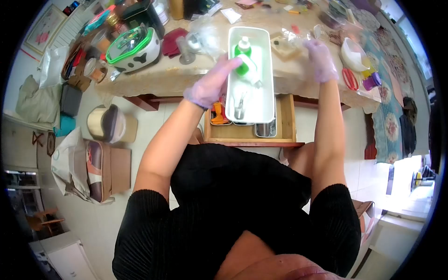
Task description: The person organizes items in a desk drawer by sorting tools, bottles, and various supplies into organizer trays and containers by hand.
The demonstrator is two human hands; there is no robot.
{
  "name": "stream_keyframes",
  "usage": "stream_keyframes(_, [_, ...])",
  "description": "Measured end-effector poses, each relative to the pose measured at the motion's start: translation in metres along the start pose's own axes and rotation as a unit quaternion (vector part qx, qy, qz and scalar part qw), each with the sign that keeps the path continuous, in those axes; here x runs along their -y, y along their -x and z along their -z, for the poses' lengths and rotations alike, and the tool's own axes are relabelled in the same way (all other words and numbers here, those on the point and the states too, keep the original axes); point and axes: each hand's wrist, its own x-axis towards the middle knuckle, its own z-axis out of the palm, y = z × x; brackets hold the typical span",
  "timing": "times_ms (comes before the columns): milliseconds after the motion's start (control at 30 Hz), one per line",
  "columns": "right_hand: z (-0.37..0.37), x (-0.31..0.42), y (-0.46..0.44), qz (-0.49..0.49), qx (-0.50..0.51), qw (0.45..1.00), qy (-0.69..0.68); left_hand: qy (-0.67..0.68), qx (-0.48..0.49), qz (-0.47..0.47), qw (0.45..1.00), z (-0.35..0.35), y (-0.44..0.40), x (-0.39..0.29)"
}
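My left hand (212, 84), in a thin purple glove, grips the left side of a long white plastic bin (267, 100), its thumb over the rim. The bin is held above the open drawer, its far end over the table. In it lie a green bottle with a white cap (242, 48), a small whitish item (252, 72) and a clear or metallic piece (240, 105). My right hand (321, 60), also gloved, is over the table to the right, its fingers curled beside clear plastic wrapping (295, 45). Whatever its fingertips may hold is too unclear to name.
The wooden drawer (290, 126) holds smaller white bins, one with an orange item (218, 114). Red-handled scissors (350, 79) and a white bowl (351, 55) are at the right. A cow-patterned container with a green rim (140, 58) stands left, near a dark red cloth (173, 42).
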Motion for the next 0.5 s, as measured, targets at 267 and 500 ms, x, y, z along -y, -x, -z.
stream_keyframes(267, [0.029, -0.003, 0.059, 0.024, -0.056, 0.965, -0.255, -0.090, -0.023, 0.032, 0.995, 0.021, -0.119, 0.005])
stream_keyframes(500, [0.024, -0.003, 0.062, 0.008, 0.032, 0.974, -0.226, -0.244, -0.139, -0.094, 0.955, 0.006, -0.143, 0.003])
